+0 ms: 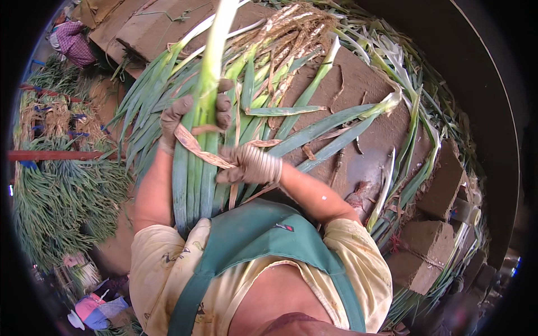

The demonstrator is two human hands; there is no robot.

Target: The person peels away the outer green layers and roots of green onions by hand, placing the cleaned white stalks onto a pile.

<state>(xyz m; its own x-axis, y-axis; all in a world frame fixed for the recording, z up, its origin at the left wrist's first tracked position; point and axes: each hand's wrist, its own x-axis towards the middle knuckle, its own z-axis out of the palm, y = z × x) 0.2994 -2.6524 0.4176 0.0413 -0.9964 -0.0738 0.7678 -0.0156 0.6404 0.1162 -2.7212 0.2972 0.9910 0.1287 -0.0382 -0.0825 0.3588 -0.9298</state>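
My gloved left hand (176,115) grips a large Welsh onion (207,90), its fingers wrapped around the green part just below the pale stalk. The white shank points away from me, and its long leaves hang down against my green apron (269,235). A dry, brown withered leaf (201,153) crosses those green leaves. My right hand (252,164), also gloved and slightly blurred, pinches the end of that leaf. Under and beyond my hands lies a pile of untrimmed onions with rooty, soil-stained ends (294,31).
Stripped leaves (391,54) heap along the right rim of the soil-covered work surface (357,84). Brown blocks (428,252) stand at the lower right. On the left, bundled onions (71,201) are stacked by a red bar (63,156). Other people (73,44) are at the left.
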